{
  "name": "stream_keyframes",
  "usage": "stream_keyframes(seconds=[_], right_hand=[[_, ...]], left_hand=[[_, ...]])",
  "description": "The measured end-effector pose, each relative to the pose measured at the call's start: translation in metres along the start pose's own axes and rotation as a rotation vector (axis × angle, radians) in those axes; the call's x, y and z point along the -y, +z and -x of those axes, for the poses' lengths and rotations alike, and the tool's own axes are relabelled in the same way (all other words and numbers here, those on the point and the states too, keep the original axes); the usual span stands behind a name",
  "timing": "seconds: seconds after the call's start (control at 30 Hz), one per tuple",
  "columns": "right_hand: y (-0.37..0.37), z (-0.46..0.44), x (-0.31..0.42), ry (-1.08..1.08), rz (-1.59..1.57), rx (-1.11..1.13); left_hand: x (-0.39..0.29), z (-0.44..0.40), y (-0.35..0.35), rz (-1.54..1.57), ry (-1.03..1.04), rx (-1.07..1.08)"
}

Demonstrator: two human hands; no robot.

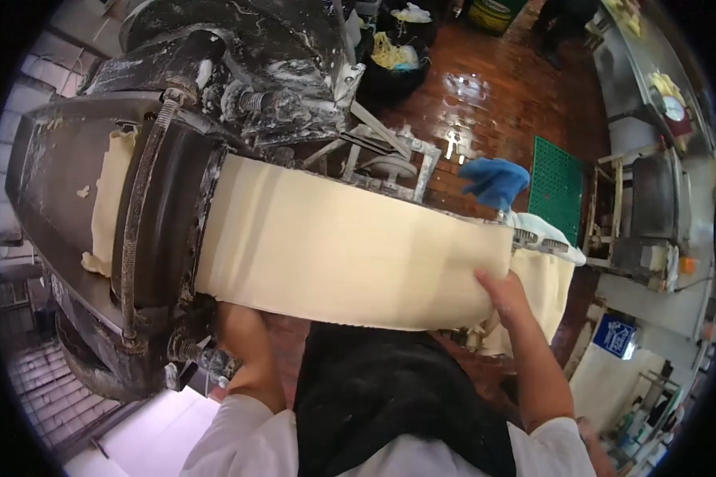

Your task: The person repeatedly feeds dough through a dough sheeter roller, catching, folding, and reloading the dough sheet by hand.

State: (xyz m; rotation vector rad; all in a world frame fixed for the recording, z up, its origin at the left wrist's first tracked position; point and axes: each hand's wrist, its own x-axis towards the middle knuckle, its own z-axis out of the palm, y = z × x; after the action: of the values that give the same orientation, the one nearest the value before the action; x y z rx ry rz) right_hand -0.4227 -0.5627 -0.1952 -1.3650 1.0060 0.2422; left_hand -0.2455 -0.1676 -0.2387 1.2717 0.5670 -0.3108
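Note:
A wide, pale dough sheet (350, 242) stretches from the rollers of a dough sheeter (163, 207) toward the right. At its right end, my right hand (503, 292) grips the near edge, thumb on top and the other fingers hidden beneath. More dough (545, 290) hangs in folds past that end. My left hand (235, 312) reaches under the sheet close to the rollers; its fingers are out of sight, so I cannot tell what they touch. A strip of dough (111, 203) lies on the sheeter's metal tray (48, 159) at the left.
A blue cloth or glove (495, 181) sits beyond the sheet's right end. Dark bins (398, 63) with dough scraps stand at the back. A green mat (554, 187) lies on the wet brick-red floor. A dial scale (674, 110) rests on the right-hand counter. Someone's legs (561, 28) show at the top.

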Motion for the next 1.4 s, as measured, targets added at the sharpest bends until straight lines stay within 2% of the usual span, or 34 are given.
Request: stream_keyframes(seconds=[0.2,0.4,0.53,0.63,0.83,0.93,1.03,1.1,1.17,1.23,1.27,1.33,1.4], right_hand=[[-0.018,-0.013,-0.021,-0.006,-0.078,-0.006],[-0.041,0.003,-0.019,0.037,0.086,-0.068],[-0.071,0.01,-0.034,-0.02,-0.032,-0.107],[-0.079,0.001,-0.048,-0.038,0.012,-0.153],[-0.067,0.009,-0.038,-0.136,0.444,-0.295],[-0.069,0.005,-0.049,-0.352,0.898,-0.5],[-0.042,0.014,-0.026,-0.92,1.232,-0.828],[-0.018,0.002,-0.025,-0.985,1.099,-0.583],[0.019,-0.015,-0.039,-0.684,0.777,-0.159],[0.058,-0.039,-0.049,-0.647,0.962,-0.007],[0.071,-0.059,-0.062,-0.601,1.007,0.011],[0.082,-0.091,-0.089,-0.536,1.061,0.021],[0.087,-0.107,-0.108,-0.486,1.074,0.003]], left_hand=[[0.001,-0.001,0.015,-0.013,0.022,0.029],[0.005,0.0,0.02,-0.036,0.04,0.05],[0.01,0.0,0.025,-0.048,0.053,0.065],[0.015,-0.001,0.033,-0.059,0.06,0.089],[0.022,0.002,0.06,-0.125,0.1,0.182],[0.026,0.007,0.078,-0.213,0.157,0.261],[0.031,0.009,0.101,-0.388,0.276,0.369],[0.037,0.004,0.118,-0.559,0.402,0.44],[0.053,-0.009,0.136,-0.764,0.52,0.459],[0.088,-0.048,0.153,-1.025,0.652,0.436],[0.11,-0.081,0.163,-1.263,0.786,0.423],[0.113,-0.089,0.167,-1.603,1.002,0.45],[0.078,-0.058,0.165,-1.804,1.164,0.56]])
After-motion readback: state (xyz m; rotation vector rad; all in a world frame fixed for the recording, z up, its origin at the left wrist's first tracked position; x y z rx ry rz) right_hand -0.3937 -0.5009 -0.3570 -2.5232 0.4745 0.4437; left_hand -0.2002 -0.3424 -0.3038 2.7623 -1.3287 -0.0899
